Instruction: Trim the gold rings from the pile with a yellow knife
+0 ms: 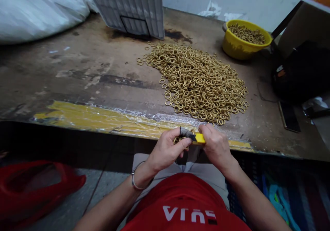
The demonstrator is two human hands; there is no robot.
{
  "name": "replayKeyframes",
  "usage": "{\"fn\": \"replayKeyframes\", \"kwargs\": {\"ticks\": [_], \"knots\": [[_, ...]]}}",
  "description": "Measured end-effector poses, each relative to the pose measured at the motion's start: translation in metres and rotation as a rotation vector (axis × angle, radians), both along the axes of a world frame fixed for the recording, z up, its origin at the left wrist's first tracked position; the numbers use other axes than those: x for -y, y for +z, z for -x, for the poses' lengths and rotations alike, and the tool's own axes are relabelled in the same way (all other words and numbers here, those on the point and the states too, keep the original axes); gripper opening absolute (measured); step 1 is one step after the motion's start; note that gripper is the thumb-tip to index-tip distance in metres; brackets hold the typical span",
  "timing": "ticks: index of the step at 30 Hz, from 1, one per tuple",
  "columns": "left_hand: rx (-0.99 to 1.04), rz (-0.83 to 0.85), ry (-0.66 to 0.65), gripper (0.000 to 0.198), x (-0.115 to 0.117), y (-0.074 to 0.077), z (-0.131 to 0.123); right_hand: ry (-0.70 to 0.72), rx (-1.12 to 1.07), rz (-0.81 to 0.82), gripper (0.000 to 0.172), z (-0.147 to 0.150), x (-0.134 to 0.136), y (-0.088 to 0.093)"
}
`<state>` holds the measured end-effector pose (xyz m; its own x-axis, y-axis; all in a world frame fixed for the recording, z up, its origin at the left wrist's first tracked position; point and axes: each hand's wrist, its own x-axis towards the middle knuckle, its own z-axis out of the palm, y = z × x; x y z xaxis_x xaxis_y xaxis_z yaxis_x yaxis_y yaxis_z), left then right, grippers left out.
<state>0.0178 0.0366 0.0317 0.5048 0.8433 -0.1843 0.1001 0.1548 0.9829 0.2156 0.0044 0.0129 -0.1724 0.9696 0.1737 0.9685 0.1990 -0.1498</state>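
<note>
My left hand [166,148] is closed around several gold-coloured rings [177,140], just past the table's front edge. A grey cover wraps its index finger. In my right hand [216,144] is a yellow utility knife [200,138], gripped close to its dark tip. That tip meets the left hand's thumb and covered finger; whether it touches a ring I cannot tell. Just beyond both hands a large heap of the same rings [198,81] is spread on the table [85,62].
A yellow basin [238,49] of rings stands at the back right. At the back is an upright grey ribbed panel [134,6], with a white sack [38,14] to its left. A phone [289,117] lies at the right. Yellow tape [103,117] covers the front edge.
</note>
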Motion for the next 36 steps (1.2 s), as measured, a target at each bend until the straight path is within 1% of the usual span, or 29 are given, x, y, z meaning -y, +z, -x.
{"fn": "replayKeyframes", "kwargs": {"ticks": [1,3,4,5,6,7,8,9,10,11,12,13,14,15,16,18,19,21,23,25,27,30,33,36], "knots": [[-0.005,-0.023,-0.025,0.019,0.003,0.004,0.004,-0.063,0.024,0.007,0.023,-0.006,-0.003,0.000],[-0.013,-0.075,-0.139,0.020,0.011,0.007,0.010,-0.216,0.047,0.004,0.025,-0.022,-0.011,-0.001],[-0.024,-0.091,-0.212,0.022,0.014,0.004,0.012,-0.273,0.036,-0.015,0.025,-0.031,-0.015,0.000],[-0.048,-0.075,-0.282,0.023,0.017,-0.005,0.012,-0.295,0.014,-0.038,0.025,-0.038,-0.019,0.000],[-0.106,-0.029,-0.315,0.024,0.020,-0.018,0.010,-0.296,-0.010,-0.058,0.025,-0.044,-0.022,0.001],[-0.198,-0.011,-0.310,0.026,0.022,-0.034,0.007,-0.278,-0.030,-0.067,0.026,-0.047,-0.026,0.002],[-0.338,-0.048,-0.262,0.027,0.024,-0.053,0.003,-0.254,-0.042,-0.060,0.026,-0.048,-0.029,0.004],[-0.508,-0.107,-0.249,0.027,0.026,-0.072,-0.001,-0.231,-0.044,-0.038,0.025,-0.046,-0.032,0.005],[-0.671,-0.167,-0.279,0.029,0.027,-0.091,-0.006,-0.211,-0.036,-0.006,0.024,-0.041,-0.035,0.005],[-0.719,-0.181,-0.294,0.028,0.028,-0.106,-0.010,-0.193,-0.018,0.031,0.023,-0.036,-0.038,0.006],[-0.759,-0.192,-0.315,0.028,0.029,-0.118,-0.013,-0.184,0.013,0.066,0.020,-0.029,-0.040,0.006],[-0.777,-0.198,-0.341,0.028,0.031,-0.126,-0.015,-0.184,0.055,0.096,0.018,-0.023,-0.043,0.006],[-0.779,-0.200,-0.362,0.028,0.032,-0.129,-0.016,-0.187,0.102,0.120,0.016,-0.018,-0.046,0.005],[-0.785,-0.209,-0.381,0.029,0.033,-0.128,-0.015,-0.190,0.148,0.138,0.015,-0.015,-0.048,0.003],[-0.782,-0.224,-0.397,0.030,0.034,-0.123,-0.014,-0.190,0.184,0.151,0.016,-0.013,-0.050,0.001],[-0.721,-0.254,-0.414,0.027,0.032,-0.106,-0.010,-0.182,0.203,0.159,0.018,-0.016,-0.052,-0.002],[-0.650,-0.258,-0.414,0.025,0.029,-0.095,-0.007,-0.169,0.174,0.148,0.018,-0.019,-0.052,-0.003],[-0.436,-0.191,-0.368,0.026,0.020,-0.074,-0.002,-0.120,0.022,0.092,0.015,-0.028,-0.051,-0.004],[-0.224,-0.070,-0.255,0.024,0.008,-0.056,-0.001,-0.046,-0.229,0.018,0.013,-0.034,-0.048,-0.002],[-0.108,0.022,-0.138,0.021,-0.005,-0.043,-0.003,0.021,-0.489,0.009,0.016,-0.036,-0.043,0.002],[-0.044,0.096,-0.052,0.021,-0.014,-0.036,-0.007,0.056,-0.692,0.074,0.019,-0.034,-0.039,0.007],[0.089,0.192,0.001,0.027,-0.020,-0.032,-0.010,0.059,-0.878,0.171,0.018,-0.030,-0.034,0.012],[0.306,0.292,0.025,0.028,-0.023,-0.033,-0.008,0.049,-0.950,0.207,0.020,-0.030,-0.031,0.015],[0.480,0.442,0.028,0.027,-0.029,-0.033,-0.005,0.098,-0.945,0.236,0.022,-0.033,-0.031,0.017]]}}
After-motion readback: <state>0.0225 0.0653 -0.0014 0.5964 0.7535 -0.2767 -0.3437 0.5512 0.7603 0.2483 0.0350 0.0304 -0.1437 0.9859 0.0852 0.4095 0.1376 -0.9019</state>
